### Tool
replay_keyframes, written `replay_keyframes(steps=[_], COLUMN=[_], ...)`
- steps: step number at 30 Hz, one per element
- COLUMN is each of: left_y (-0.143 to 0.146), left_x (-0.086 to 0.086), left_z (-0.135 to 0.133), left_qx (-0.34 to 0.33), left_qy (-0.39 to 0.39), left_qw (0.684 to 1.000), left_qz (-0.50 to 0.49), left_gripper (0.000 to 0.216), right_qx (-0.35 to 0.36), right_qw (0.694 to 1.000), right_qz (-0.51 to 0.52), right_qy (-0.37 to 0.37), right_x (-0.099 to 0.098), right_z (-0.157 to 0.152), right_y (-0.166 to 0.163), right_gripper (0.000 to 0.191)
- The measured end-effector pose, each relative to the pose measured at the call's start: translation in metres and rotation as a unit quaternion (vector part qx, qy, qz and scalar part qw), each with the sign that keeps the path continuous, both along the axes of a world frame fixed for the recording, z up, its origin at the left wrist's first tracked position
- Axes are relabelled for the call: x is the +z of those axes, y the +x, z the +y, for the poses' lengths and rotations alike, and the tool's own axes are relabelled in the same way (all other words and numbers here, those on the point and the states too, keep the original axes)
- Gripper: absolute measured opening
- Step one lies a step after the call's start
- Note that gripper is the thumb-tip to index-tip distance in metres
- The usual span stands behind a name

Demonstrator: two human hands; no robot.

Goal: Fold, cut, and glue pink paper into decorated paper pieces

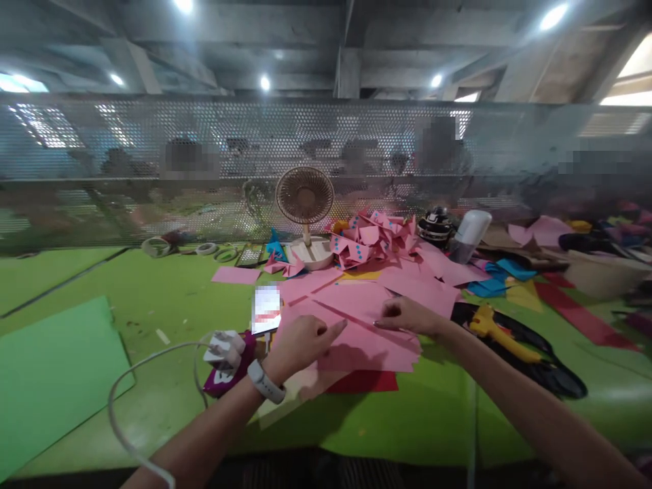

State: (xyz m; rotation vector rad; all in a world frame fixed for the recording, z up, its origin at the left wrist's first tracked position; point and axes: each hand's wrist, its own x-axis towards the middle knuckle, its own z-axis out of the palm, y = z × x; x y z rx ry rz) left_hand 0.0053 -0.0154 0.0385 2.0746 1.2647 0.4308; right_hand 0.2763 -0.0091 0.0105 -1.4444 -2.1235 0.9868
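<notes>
One long mesh screen [204, 204] stands behind a green table [428, 421]. A large green sheet [51, 380] lies on the table at the left. The pink paper [367, 350] lies in overlapping sheets at the middle, directly under both hands, with part of a red sheet [364, 382] showing along its near edge. Beyond it is a heap of folded pink pieces [374, 238], some with blue marks, just beside a small fan [304, 197]. To the right, a yellow glue gun [502, 339] rests on a black tray [565, 384].

The left hand [308, 343] is over the paper with its index finger stretched out and the others bent; I cannot tell whether it grips anything. The right hand [405, 316] has its fingers curled in toward the thumb at the paper; whether a sheet is pinched there is unclear. A lit phone [266, 309] lies left of the paper, near a white plug [224, 350]. A pale watch [265, 382] circles the left wrist.
</notes>
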Motion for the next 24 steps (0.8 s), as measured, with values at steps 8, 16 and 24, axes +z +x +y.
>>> replay_keyframes(steps=[8, 16, 24], left_y=[0.021, 0.012, 0.013], left_x=[-0.026, -0.028, -0.032], left_z=[0.043, 0.048, 0.031], left_qx=[0.153, 0.160, 0.077], left_qy=[-0.288, -0.326, -0.404], left_qw=[0.812, 0.745, 0.730], left_qz=[-0.485, -0.559, -0.545], left_gripper=[0.036, 0.021, 0.021], right_qx=[-0.035, 0.018, -0.031], right_qw=[0.987, 0.856, 0.829], right_qz=[0.027, -0.091, -0.070], right_qy=[0.156, 0.509, 0.554], right_x=[0.016, -0.003, -0.016], right_z=[-0.013, -0.006, -0.016], right_y=[-0.051, -0.026, -0.037], right_gripper=[0.026, 0.065, 0.087])
